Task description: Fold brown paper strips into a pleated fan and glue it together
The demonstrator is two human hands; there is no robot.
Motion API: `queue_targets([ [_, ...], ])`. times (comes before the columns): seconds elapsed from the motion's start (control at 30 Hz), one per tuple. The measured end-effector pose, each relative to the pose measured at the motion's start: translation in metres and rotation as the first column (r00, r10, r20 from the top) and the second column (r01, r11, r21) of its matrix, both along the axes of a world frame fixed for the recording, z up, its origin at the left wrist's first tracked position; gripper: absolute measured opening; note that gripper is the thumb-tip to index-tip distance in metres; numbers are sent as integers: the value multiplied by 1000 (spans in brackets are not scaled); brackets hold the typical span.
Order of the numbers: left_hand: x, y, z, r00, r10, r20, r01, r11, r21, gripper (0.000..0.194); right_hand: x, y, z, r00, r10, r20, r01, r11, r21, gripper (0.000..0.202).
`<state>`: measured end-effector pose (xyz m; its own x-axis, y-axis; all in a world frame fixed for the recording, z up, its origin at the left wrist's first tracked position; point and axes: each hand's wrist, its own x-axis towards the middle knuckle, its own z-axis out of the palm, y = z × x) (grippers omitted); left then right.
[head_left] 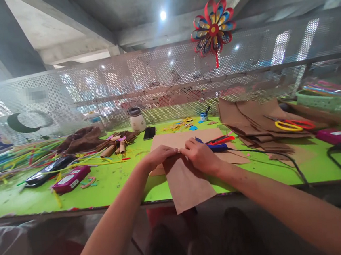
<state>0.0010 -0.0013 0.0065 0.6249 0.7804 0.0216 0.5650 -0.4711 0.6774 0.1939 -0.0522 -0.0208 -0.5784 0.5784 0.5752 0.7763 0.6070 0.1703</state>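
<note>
Two hands worked close together at the middle of the bench (104,195), the left hand (160,155) and the right hand (202,154) almost meeting. The fingers of both were bent inward, pinching the upper edge of one brown paper sheet (191,190); its lower end reached past the bench's front edge, towards the person's lap. Beneath the hands lay a flat tan sheet (166,141), and just beside the right hand were one blue-handled tool (217,147) with a black cable and one red-handled tool (225,139).

I counted two purple power strips (71,179), one near each end of the bench, one phone (149,133), one pale lidded jar (137,121) and one small blue pot (204,117). One pair of scissors (289,126), with a yellow loop and a red one, sat on a pile of brown paper (248,117) whose layers were too overlapped to count.

Green surface stretched between the left forearm and the nearer strip, giving that side the wider room. On the right, the cable ran towards the front edge beyond the right forearm, and the pile crowded the space behind it.
</note>
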Motion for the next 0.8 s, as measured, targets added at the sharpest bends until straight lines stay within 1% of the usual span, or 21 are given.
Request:
queue_targets([
  [0.1,-4,-1,-4,1000,8,19,-8,1000,-16,48,1,3,-1,1000,3,-29,-4,1000,-22,21],
  [0.2,-5,-1,-6,1000,9,23,-9,1000,-9,45,3,5,-2,995,38,-90,-44,997,-70,19],
  [0.27,-5,-1,-6,1000,6,30,-6,1000,-3,43,5,8,-2,983,91,-160,-109,988,-111,21],
  [0.33,-4,-1,-7,999,4,40,-4,1000,3,41,8,10,0,946,152,-287,-207,963,-171,30],
  [0.37,-4,-2,-7,999,3,44,-3,1000,5,40,9,12,1,912,164,-377,-259,941,-218,36],
  [0.4,-3,-2,-7,999,1,48,-2,1000,6,40,10,14,2,866,147,-477,-308,909,-280,40],
  [0.43,-2,-3,-8,999,-5,53,4,1000,6,39,11,15,3,817,101,-567,-350,869,-349,41],
  [0.47,-1,-3,-8,998,-15,60,14,1000,7,39,12,17,4,774,39,-632,-381,826,-415,37],
  [0.5,0,-4,-8,997,-30,67,30,1000,8,39,13,18,4,745,-21,-666,-401,785,-473,29],
  [0.53,0,-4,-8,996,-48,73,47,999,10,39,13,20,3,733,-69,-677,-411,748,-521,20],
  [0.57,1,-5,-8,995,-66,78,65,998,15,39,14,21,2,734,-99,-672,-415,718,-559,15],
  [0.67,3,-6,-6,991,-113,75,110,993,39,37,15,22,-2,745,-137,-653,-439,637,-634,30],
  [0.73,3,-7,-5,989,-133,67,130,990,48,36,15,21,-3,733,-159,-661,-471,583,-662,32],
  [0.8,3,-7,-4,988,-141,61,138,989,46,37,16,21,-3,713,-180,-678,-501,546,-671,32],
])
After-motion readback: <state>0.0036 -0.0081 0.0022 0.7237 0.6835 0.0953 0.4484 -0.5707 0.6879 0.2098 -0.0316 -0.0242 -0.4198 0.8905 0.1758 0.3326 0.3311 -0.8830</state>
